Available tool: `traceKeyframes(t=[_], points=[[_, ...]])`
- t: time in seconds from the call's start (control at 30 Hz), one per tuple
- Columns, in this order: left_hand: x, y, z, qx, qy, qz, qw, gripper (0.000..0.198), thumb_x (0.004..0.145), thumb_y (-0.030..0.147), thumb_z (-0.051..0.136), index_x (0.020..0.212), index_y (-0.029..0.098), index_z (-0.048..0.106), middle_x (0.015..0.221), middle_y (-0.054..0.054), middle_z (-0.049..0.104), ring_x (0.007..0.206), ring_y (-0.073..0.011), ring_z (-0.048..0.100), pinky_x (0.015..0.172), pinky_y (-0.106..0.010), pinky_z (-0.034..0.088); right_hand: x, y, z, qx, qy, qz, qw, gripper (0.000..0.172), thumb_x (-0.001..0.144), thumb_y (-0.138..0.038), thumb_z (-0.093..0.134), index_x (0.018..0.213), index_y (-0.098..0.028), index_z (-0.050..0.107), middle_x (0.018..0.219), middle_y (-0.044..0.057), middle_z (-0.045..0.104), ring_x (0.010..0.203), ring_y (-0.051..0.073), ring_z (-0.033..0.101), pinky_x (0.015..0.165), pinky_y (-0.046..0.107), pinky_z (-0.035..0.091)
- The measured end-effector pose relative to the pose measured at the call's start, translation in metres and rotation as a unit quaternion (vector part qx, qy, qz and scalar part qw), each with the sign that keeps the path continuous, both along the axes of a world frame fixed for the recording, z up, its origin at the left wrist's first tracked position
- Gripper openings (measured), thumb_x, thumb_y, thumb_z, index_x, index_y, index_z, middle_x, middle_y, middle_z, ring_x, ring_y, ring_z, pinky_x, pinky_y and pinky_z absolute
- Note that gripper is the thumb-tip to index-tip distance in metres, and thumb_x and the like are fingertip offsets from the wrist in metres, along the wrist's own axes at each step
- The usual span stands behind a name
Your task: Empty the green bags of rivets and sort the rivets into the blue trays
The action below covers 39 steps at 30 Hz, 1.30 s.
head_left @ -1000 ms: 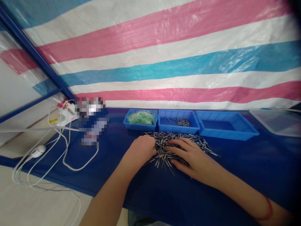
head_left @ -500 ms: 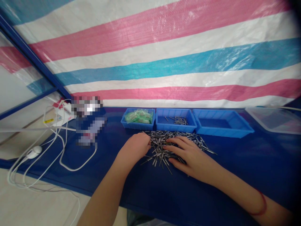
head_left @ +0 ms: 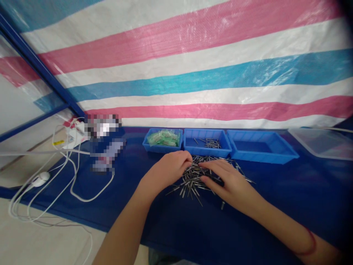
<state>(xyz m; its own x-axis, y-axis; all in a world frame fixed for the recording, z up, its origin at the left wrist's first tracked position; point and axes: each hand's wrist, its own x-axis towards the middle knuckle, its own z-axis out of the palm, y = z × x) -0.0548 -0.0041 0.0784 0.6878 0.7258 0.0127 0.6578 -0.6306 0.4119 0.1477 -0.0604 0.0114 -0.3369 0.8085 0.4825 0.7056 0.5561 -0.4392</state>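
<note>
A loose pile of thin metal pins lies on the blue cloth-covered table. My left hand rests on the pile's left side, fingers curled and pinched together at the tips over the pins. My right hand lies on the pile's right side, fingers stretched and slightly bent, pressing on the pins. Behind the pile stand three blue bins: the left bin holds green parts, the middle bin holds a few pins, the right bin looks bare.
White cables and a white plug strip lie at the table's left end. A clear plastic tray sits at the far right. A striped pink, white and blue tarp hangs right behind the bins.
My left hand has moved right and forward onto the pile, its fingertips now pinched near the middle bin. My right hand has drawn back slightly with fingers more bent.
</note>
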Motion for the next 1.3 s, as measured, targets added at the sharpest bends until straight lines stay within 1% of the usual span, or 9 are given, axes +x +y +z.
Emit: traceKeyframes(t=[0.13, 0.3, 0.5, 0.67, 0.8, 1.03, 1.13, 1.23, 1.3], points=[[0.007, -0.005, -0.002, -0.008, -0.072, -0.045, 0.996, 0.016, 0.092, 0.019, 0.046, 0.094, 0.017, 0.061, 0.097, -0.003, 0.066, 0.089, -0.0136, 0.06, 0.081, -0.022, 0.044, 0.002, 0.0, -0.002, -0.054, 0.069, -0.029, 0.996, 0.023, 0.094, -0.033, 0.045, 0.097, -0.022, 0.065, 0.094, 0.007, 0.071, 0.088, 0.021, 0.066, 0.078, 0.035, 0.053], [0.013, -0.008, -0.002, -0.043, -0.138, -0.024, 0.989, 0.017, 0.09, 0.023, 0.051, 0.103, 0.017, 0.062, 0.102, -0.003, 0.067, 0.087, -0.0135, 0.061, 0.08, -0.022, 0.045, 0.004, 0.001, -0.002, -0.133, 0.125, -0.021, 0.983, 0.026, 0.092, -0.038, 0.047, 0.099, -0.022, 0.066, 0.091, 0.005, 0.071, 0.08, 0.019, 0.065, 0.071, 0.032, 0.052], [0.017, -0.009, -0.002, -0.041, -0.143, -0.002, 0.989, 0.019, 0.091, 0.03, 0.052, 0.094, 0.016, 0.065, 0.09, -0.002, 0.068, 0.08, -0.013, 0.06, 0.074, -0.022, 0.044, 0.003, 0.001, -0.001, -0.188, 0.175, -0.028, 0.966, 0.027, 0.091, -0.041, 0.049, 0.094, -0.021, 0.067, 0.081, 0.003, 0.069, 0.084, 0.021, 0.064, 0.075, 0.032, 0.052], [0.019, -0.009, -0.005, -0.032, -0.161, -0.013, 0.986, 0.018, 0.092, 0.027, 0.05, 0.095, 0.016, 0.064, 0.092, -0.003, 0.068, 0.079, -0.0122, 0.06, 0.076, -0.022, 0.045, 0.0, 0.002, 0.003, -0.221, 0.276, -0.037, 0.935, 0.027, 0.086, -0.044, 0.055, 0.086, -0.02, 0.068, 0.081, 0.004, 0.07, 0.079, 0.02, 0.066, 0.068, 0.029, 0.054], [0.021, -0.007, -0.012, -0.018, -0.16, -0.016, 0.987, 0.018, 0.092, 0.026, 0.05, 0.096, 0.016, 0.064, 0.093, -0.004, 0.067, 0.08, -0.013, 0.06, 0.078, -0.024, 0.045, 0.001, 0.001, 0.002, -0.166, 0.325, -0.074, 0.928, 0.024, 0.083, -0.043, 0.061, 0.086, -0.02, 0.067, 0.083, 0.004, 0.071, 0.076, 0.019, 0.065, 0.068, 0.029, 0.053], [0.025, -0.006, -0.023, -0.024, -0.159, -0.063, 0.985, 0.022, 0.095, 0.027, 0.047, 0.097, 0.014, 0.064, 0.093, -0.006, 0.067, 0.083, -0.0146, 0.061, 0.08, -0.025, 0.046, 0.009, -0.004, 0.007, -0.022, 0.158, -0.092, 0.983, 0.019, 0.088, -0.036, 0.058, 0.075, -0.022, 0.06, 0.068, -0.001, 0.059, 0.062, 0.014, 0.053, 0.059, 0.028, 0.043], [0.025, -0.006, -0.021, -0.017, -0.159, -0.038, 0.986, 0.025, 0.096, 0.027, 0.042, 0.101, 0.015, 0.064, 0.098, -0.006, 0.067, 0.089, -0.0158, 0.062, 0.084, -0.026, 0.045, 0.014, 0.004, 0.012, 0.016, 0.141, -0.1, 0.985, 0.019, 0.089, -0.035, 0.056, 0.076, -0.022, 0.06, 0.07, 0.0, 0.06, 0.063, 0.014, 0.053, 0.061, 0.028, 0.042], [0.022, -0.004, -0.019, 0.002, -0.162, 0.009, 0.987, 0.027, 0.096, 0.026, 0.041, 0.111, 0.015, 0.061, 0.108, -0.007, 0.067, 0.096, -0.0169, 0.062, 0.088, -0.028, 0.045, 0.025, 0.02, 0.013, 0.08, 0.124, -0.163, 0.976, 0.018, 0.089, -0.037, 0.056, 0.083, -0.021, 0.062, 0.08, 0.003, 0.066, 0.07, 0.017, 0.057, 0.067, 0.031, 0.043], [0.02, -0.002, -0.02, 0.01, -0.147, 0.018, 0.989, 0.028, 0.096, 0.026, 0.041, 0.112, 0.016, 0.061, 0.108, -0.007, 0.067, 0.096, -0.0173, 0.062, 0.088, -0.029, 0.046, 0.034, 0.031, 0.012, 0.114, 0.069, -0.212, 0.968, 0.02, 0.089, -0.039, 0.056, 0.087, -0.02, 0.064, 0.084, 0.005, 0.069, 0.076, 0.02, 0.059, 0.072, 0.035, 0.042]])
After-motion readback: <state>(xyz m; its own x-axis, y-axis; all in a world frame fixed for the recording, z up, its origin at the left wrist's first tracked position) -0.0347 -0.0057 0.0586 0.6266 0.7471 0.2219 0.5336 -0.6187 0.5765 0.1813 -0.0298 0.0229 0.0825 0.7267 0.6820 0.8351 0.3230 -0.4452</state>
